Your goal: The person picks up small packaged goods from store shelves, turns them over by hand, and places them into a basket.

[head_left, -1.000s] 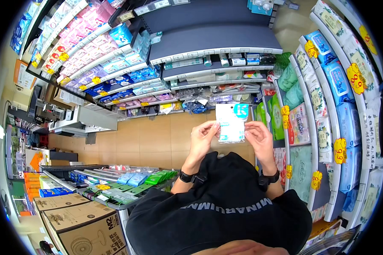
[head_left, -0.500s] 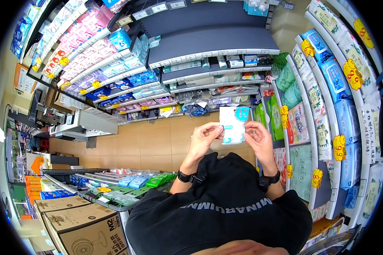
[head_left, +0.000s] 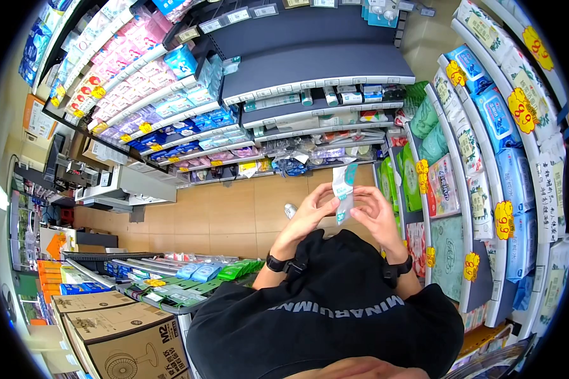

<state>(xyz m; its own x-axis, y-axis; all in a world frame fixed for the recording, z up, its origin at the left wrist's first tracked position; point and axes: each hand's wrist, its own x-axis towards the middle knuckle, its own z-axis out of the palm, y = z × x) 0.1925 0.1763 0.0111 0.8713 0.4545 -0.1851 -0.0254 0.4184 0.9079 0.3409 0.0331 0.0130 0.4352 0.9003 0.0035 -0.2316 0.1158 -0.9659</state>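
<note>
A small white and teal packet (head_left: 342,188) is held up in front of my chest, its kind too small to read. It stands turned, so only a narrow side faces me. My left hand (head_left: 311,213) grips its left side between thumb and fingers. On the other side, my right hand (head_left: 376,218) pinches it, the fingers bent and partly behind it. Both wrists wear black bands.
Ahead stands a dark shelf unit (head_left: 316,62) with goods on its lower levels. Packs of wipes (head_left: 501,117) line shelves at right; pink packs (head_left: 123,47) fill shelves at left. Fan cartons (head_left: 129,338) and a low display of packets (head_left: 183,287) stand near left.
The packet has turned from its broad face to a narrow side. My hands have come closer together around it, and a whitish object now shows on the floor beside my left hand.
</note>
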